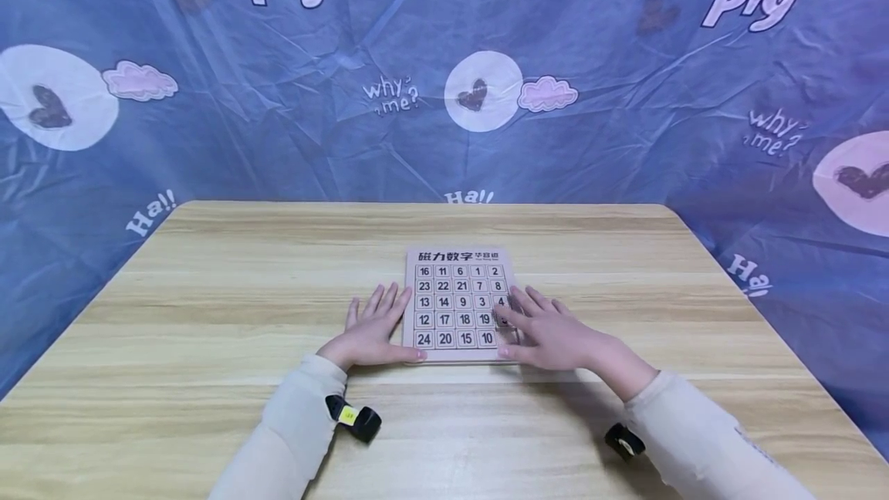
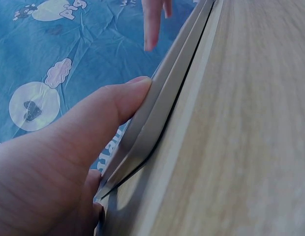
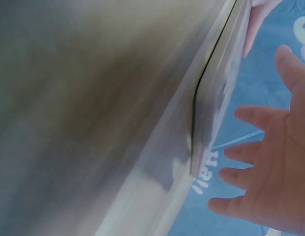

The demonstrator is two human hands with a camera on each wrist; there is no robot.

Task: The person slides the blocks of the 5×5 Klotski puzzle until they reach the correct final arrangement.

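A sliding number puzzle (image 1: 457,356) in a pale frame lies flat on the table, its numbered tiles in rows. To the right of tile 10, the bottom row shows a gap. My left hand (image 1: 375,334) rests at the puzzle's left side, fingers spread and straight. Its thumb (image 2: 128,96) touches the near edge by the left corner. Spread fingers mark my right hand (image 1: 556,336), which hovers over the right edge. Its index finger partly covers the tiles at the right end of the third and fourth rows, and its thumb is near the gap.
The light wood table (image 1: 264,261) extends around the puzzle on all sides. Behind it hangs a blue printed cloth (image 1: 389,21), which also runs down both sides. Small black devices sit at each wrist, the left one (image 1: 361,423) bearing a yellow label.
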